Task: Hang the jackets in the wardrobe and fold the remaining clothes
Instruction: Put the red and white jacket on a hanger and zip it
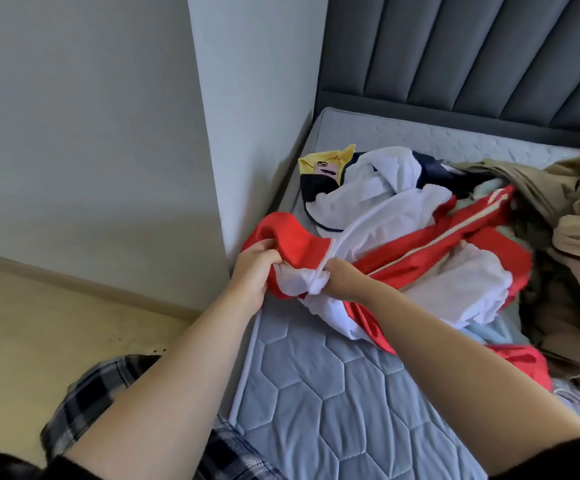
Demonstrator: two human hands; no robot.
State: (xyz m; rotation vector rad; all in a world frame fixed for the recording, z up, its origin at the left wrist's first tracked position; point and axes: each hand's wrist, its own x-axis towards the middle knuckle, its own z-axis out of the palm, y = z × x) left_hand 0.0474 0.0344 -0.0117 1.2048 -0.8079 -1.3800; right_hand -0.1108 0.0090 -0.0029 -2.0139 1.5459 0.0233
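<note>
Mattress (316,393) fills the near foreground, its quilted surface bare. Left hand (252,271) grips the red jacket (420,233) at its bunched red edge, fingers curled round the cloth. Right hand (342,280) pinches white lining beside it. Jacket lies across the mattress edge by the wall. Behind it: white garment (368,195), yellow cloth (326,161), beige coat (579,216), padded headboard (454,46).

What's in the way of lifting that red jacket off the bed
Both hands already grip it: the left hand holds the red jacket at its near end, the right hand pinches its white lining. A white garment lies across its middle, and a beige coat crowds its far end.
</note>
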